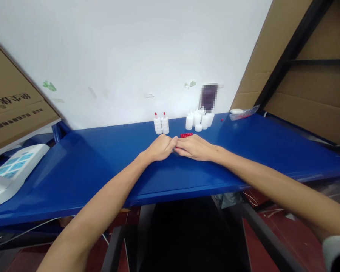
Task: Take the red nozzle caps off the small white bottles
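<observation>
My left hand [161, 147] and my right hand [195, 147] meet over the middle of the blue table, fingertips touching. Both are closed, with fingers curled inward and pressed together. A bit of red and something dark show between them, but what they hold is hidden. Just behind my right hand lies a block of small red pieces in rows [186, 135], partly covered by it. Beyond my left hand two white squeeze bottles with red tips [164, 124] stand upright side by side.
Several white bottles [205, 121] and a low white round piece [198, 127] stand at the back. A small red piece [222, 120] and a clear plastic bag [243, 113] lie farther right. A white device with blue panels [19, 166] sits left. Cardboard [308, 102] lines the right side.
</observation>
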The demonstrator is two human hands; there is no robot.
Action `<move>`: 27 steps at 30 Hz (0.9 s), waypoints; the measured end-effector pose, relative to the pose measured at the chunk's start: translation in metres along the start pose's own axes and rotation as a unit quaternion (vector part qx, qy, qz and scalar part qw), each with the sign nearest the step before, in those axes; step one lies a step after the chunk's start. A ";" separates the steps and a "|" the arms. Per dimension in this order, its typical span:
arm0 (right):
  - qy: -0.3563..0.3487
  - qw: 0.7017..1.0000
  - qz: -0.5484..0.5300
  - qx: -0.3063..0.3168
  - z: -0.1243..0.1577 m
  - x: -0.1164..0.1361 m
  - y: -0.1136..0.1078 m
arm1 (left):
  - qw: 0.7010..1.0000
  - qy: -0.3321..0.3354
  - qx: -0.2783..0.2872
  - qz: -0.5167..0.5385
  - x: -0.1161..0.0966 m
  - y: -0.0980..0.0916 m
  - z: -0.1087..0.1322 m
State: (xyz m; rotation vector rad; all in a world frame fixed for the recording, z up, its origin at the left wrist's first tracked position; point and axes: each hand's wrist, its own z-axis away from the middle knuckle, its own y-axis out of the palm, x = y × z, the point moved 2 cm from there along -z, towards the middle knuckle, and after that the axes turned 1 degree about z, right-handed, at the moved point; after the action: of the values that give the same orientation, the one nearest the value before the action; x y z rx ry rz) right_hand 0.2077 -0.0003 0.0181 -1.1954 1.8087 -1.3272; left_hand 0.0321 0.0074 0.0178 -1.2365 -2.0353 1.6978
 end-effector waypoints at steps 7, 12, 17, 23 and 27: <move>0.051 0.998 -0.013 -0.026 0.000 -0.003 -0.014 | 0.993 -0.021 -0.019 -0.110 0.013 -0.016 0.004; 0.186 0.982 0.002 -0.028 0.014 -0.041 -0.026 | 0.999 -0.038 -0.020 -0.030 0.018 -0.009 0.006; 0.291 0.956 0.025 0.039 0.027 -0.073 -0.026 | 0.999 -0.036 -0.023 -0.006 0.018 -0.003 0.004; 0.329 0.941 0.027 0.072 0.028 -0.078 -0.020 | 0.998 -0.049 -0.032 -0.009 0.025 -0.006 0.004; 0.322 0.938 0.033 0.123 0.028 -0.078 -0.016 | 0.998 -0.053 -0.021 -0.020 0.026 -0.005 0.003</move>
State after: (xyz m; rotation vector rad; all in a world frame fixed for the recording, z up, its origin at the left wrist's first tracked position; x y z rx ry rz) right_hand 0.2692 0.0575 0.0206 -0.5877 1.9930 -1.9960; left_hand 0.0120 0.0236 0.0123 -1.1325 -2.1520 1.7439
